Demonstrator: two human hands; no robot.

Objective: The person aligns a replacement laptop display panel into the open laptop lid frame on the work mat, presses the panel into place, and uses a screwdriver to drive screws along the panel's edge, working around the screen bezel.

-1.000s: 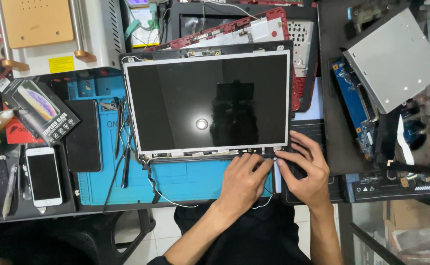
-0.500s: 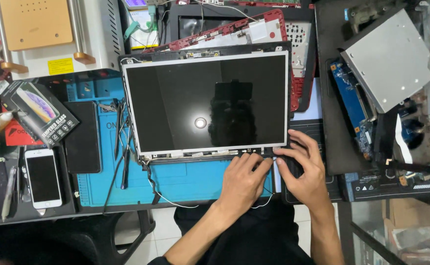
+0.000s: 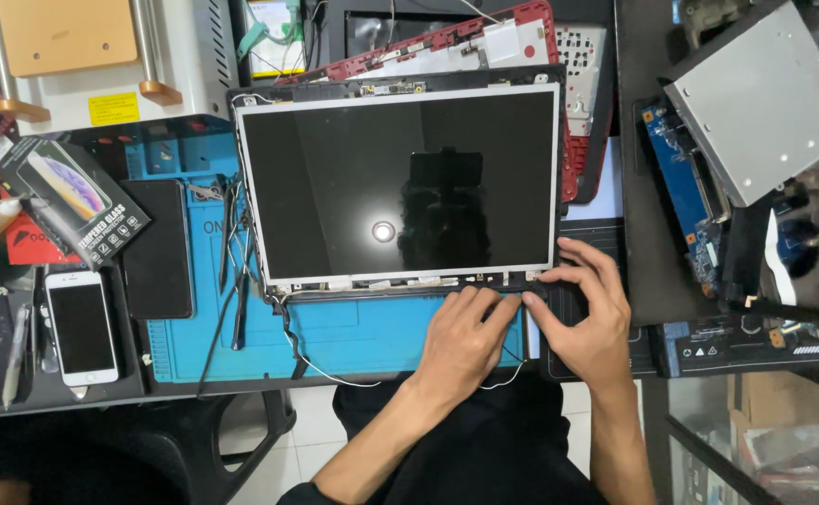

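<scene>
A bare laptop screen panel [image 3: 400, 182] with a dark glass face lies flat in its black lid on a blue work mat [image 3: 334, 332]. Both hands rest at the panel's near right corner. My left hand [image 3: 461, 341] lies on the mat with its fingertips touching the lower edge strip [image 3: 409, 282] of the panel. My right hand [image 3: 587, 313] pinches that same edge at the right corner, thumb and forefinger close together. Thin cables [image 3: 311, 360] trail from the panel's lower left over the mat.
A white phone [image 3: 82, 327] and a black phone [image 3: 157, 248] lie at the left beside a boxed screen protector [image 3: 68, 201]. A red laptop shell [image 3: 521, 37] sits behind the panel. At the right are a silver optical drive [image 3: 755, 98] and a blue circuit board [image 3: 681, 192].
Both hands stay at the panel's near right corner; the fingers shift only slightly.
</scene>
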